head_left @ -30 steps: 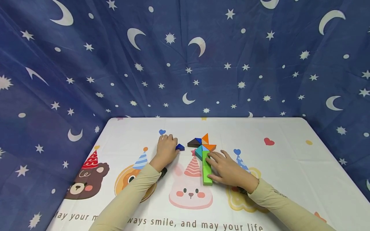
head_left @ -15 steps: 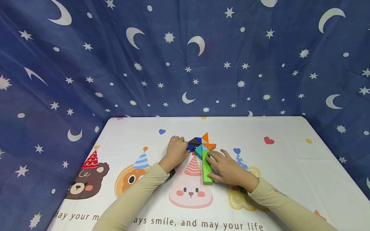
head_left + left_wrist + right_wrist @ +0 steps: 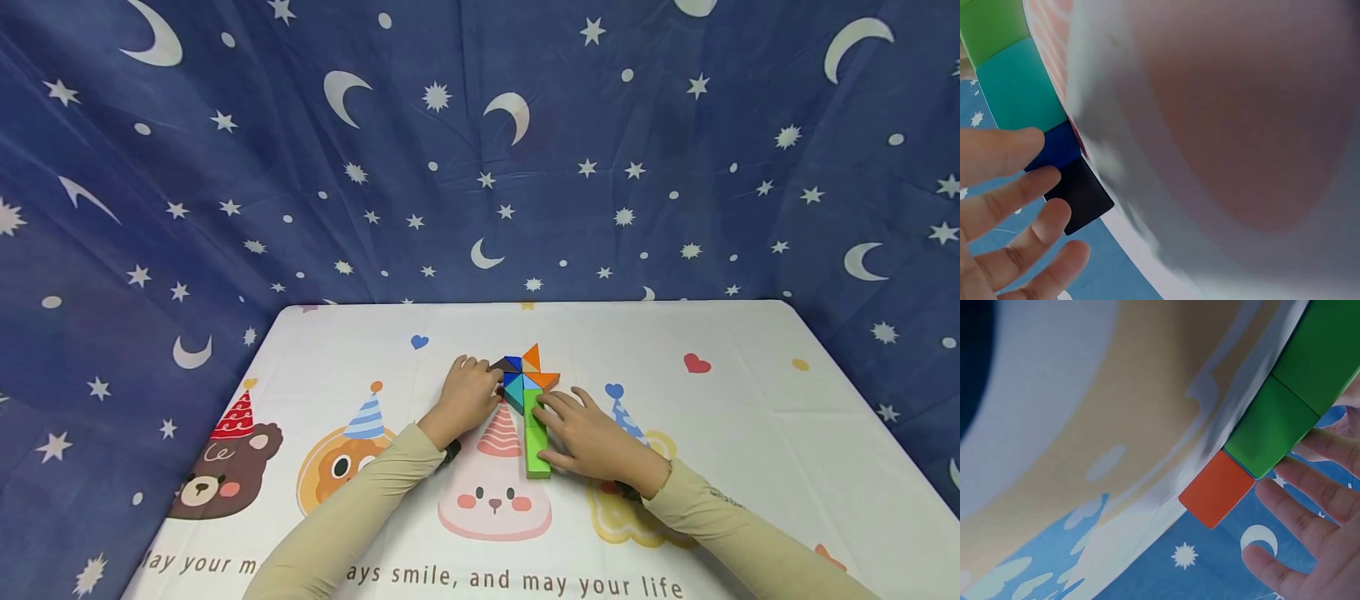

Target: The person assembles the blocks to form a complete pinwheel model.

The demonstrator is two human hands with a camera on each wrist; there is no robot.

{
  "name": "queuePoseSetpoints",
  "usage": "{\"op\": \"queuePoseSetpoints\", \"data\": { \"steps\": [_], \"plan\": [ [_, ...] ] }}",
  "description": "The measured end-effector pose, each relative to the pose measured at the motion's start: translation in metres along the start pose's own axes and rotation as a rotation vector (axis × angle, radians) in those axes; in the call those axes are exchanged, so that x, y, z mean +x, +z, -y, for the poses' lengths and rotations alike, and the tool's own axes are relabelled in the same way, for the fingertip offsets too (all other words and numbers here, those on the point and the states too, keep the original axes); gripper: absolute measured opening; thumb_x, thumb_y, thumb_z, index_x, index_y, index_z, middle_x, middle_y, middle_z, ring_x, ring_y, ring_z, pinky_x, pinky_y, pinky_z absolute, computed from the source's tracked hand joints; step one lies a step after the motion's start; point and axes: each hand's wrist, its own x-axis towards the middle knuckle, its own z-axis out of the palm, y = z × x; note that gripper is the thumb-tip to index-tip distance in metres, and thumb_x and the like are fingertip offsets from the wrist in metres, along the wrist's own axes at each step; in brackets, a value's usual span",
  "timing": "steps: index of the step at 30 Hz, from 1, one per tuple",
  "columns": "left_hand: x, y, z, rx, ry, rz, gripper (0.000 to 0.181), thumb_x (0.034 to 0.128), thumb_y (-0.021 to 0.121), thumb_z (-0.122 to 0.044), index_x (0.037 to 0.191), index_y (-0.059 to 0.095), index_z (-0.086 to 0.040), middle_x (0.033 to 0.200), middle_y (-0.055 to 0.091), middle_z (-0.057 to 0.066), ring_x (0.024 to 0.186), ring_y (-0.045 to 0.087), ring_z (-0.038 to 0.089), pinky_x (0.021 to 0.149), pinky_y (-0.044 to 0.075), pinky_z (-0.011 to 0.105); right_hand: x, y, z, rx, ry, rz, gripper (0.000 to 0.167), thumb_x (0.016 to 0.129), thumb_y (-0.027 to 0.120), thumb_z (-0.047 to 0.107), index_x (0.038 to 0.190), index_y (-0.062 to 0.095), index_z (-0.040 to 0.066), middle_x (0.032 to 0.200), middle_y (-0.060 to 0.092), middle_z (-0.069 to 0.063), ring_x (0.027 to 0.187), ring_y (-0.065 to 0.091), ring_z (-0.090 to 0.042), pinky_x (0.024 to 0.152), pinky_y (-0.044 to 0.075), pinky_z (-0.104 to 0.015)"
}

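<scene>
Flat coloured blocks form a pinwheel on a stick, seen in the head view. My left hand (image 3: pixel 465 396) is at its left side, fingertips touching the dark blue triangle block (image 3: pixel 510 379) and the black block (image 3: pixel 498 365). In the left wrist view the thumb lies against the blue block (image 3: pixel 1060 145), with the other fingers fairly straight beside the black block (image 3: pixel 1085 194). My right hand (image 3: pixel 588 437) rests its spread fingers along two green blocks (image 3: pixel 537 454) set end to end. A teal block (image 3: pixel 513 392) and orange blocks (image 3: pixel 532 357) sit around the centre.
The white tablecloth (image 3: pixel 720 442) carries printed cartoon animals, hearts and lettering. A blue curtain (image 3: pixel 480 167) with moons and stars hangs behind the table and along its left side.
My left hand has slid the dark blue triangle block rightward until it joins the pinwheel between the black and teal blocks. The right hand has stayed at the green blocks.
</scene>
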Motion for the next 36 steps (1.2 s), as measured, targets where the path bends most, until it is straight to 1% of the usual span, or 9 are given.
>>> {"op": "queuePoseSetpoints", "data": {
  "steps": [2, 4, 8, 10, 13, 17, 22, 27, 36],
  "plan": [
    [0.000, 0.000, 0.001, -0.005, -0.003, -0.006, 0.018, 0.0803, 0.071, -0.025, 0.095, 0.069, -0.015, 0.089, 0.067, 0.003, 0.089, 0.061, 0.023, 0.098, 0.042, 0.045, 0.000, 0.000, 0.000, -0.003, -0.001, 0.000, 0.061, 0.086, 0.058, 0.050, 0.129, 0.053, 0.007, 0.132, 0.053, -0.015, 0.123, 0.050, -0.031, 0.101, 0.037, -0.057],
    [0.001, -0.001, 0.003, -0.003, -0.023, -0.025, 0.018, 0.0804, 0.070, -0.023, 0.094, 0.067, -0.012, 0.088, 0.067, 0.004, 0.089, 0.062, 0.024, 0.096, 0.043, 0.044, 0.000, -0.001, 0.000, -0.002, -0.003, -0.002, 0.061, 0.086, 0.058, 0.050, 0.129, 0.053, 0.007, 0.132, 0.053, -0.015, 0.123, 0.050, -0.031, 0.101, 0.037, -0.057],
    [0.005, -0.004, 0.008, 0.023, -0.117, -0.075, 0.022, 0.0798, 0.071, -0.023, 0.092, 0.063, -0.007, 0.087, 0.065, 0.008, 0.088, 0.062, 0.027, 0.093, 0.044, 0.043, 0.000, -0.002, 0.000, 0.001, -0.006, -0.005, 0.061, 0.086, 0.058, 0.050, 0.129, 0.054, 0.007, 0.132, 0.053, -0.015, 0.123, 0.050, -0.032, 0.101, 0.037, -0.057],
    [0.007, -0.005, 0.011, 0.025, -0.166, -0.065, 0.025, 0.0802, 0.072, -0.026, 0.094, 0.064, -0.007, 0.089, 0.065, 0.009, 0.089, 0.062, 0.028, 0.091, 0.044, 0.043, 0.000, -0.002, 0.000, 0.002, -0.006, -0.004, 0.061, 0.086, 0.058, 0.050, 0.129, 0.053, 0.007, 0.132, 0.053, -0.015, 0.123, 0.050, -0.032, 0.101, 0.037, -0.057],
    [0.011, -0.006, 0.014, 0.011, -0.199, 0.000, 0.026, 0.0818, 0.070, -0.029, 0.099, 0.067, -0.010, 0.094, 0.065, 0.009, 0.092, 0.060, 0.027, 0.090, 0.043, 0.043, 0.000, -0.001, 0.000, 0.002, -0.007, -0.002, 0.061, 0.086, 0.058, 0.050, 0.129, 0.053, 0.007, 0.131, 0.053, -0.015, 0.123, 0.050, -0.032, 0.101, 0.037, -0.057],
    [0.017, -0.007, 0.015, -0.029, -0.191, 0.106, 0.034, 0.0845, 0.067, -0.030, 0.115, 0.066, -0.015, 0.105, 0.064, 0.010, 0.098, 0.058, 0.028, 0.092, 0.042, 0.044, 0.001, -0.001, 0.000, 0.001, -0.004, 0.000, 0.061, 0.086, 0.058, 0.050, 0.128, 0.053, 0.006, 0.131, 0.053, -0.015, 0.123, 0.050, -0.032, 0.101, 0.037, -0.057],
    [0.024, -0.006, 0.013, -0.030, -0.172, 0.177, 0.041, 0.0866, 0.065, -0.032, 0.126, 0.061, -0.022, 0.111, 0.062, 0.010, 0.103, 0.056, 0.028, 0.095, 0.041, 0.044, 0.001, 0.000, 0.001, 0.008, -0.002, 0.000, 0.061, 0.086, 0.058, 0.049, 0.129, 0.053, 0.006, 0.132, 0.053, -0.016, 0.123, 0.050, -0.032, 0.101, 0.037, -0.058],
    [0.029, -0.006, 0.009, -0.017, -0.156, 0.188, 0.039, 0.0880, 0.064, -0.033, 0.126, 0.061, -0.024, 0.110, 0.062, 0.009, 0.103, 0.056, 0.027, 0.097, 0.040, 0.045, 0.001, 0.000, 0.001, 0.010, 0.002, 0.003, 0.060, 0.086, 0.057, 0.050, 0.129, 0.053, 0.007, 0.132, 0.053, -0.015, 0.123, 0.050, -0.032, 0.101, 0.037, -0.058],
    [0.030, -0.007, 0.007, -0.019, -0.149, 0.157, 0.037, 0.0878, 0.064, -0.034, 0.122, 0.063, -0.019, 0.110, 0.063, 0.009, 0.103, 0.058, 0.027, 0.099, 0.040, 0.045, 0.001, 0.001, 0.000, 0.009, 0.008, 0.010, 0.060, 0.087, 0.057, 0.050, 0.129, 0.053, 0.007, 0.132, 0.052, -0.015, 0.124, 0.049, -0.032, 0.102, 0.036, -0.058]
  ]
}}
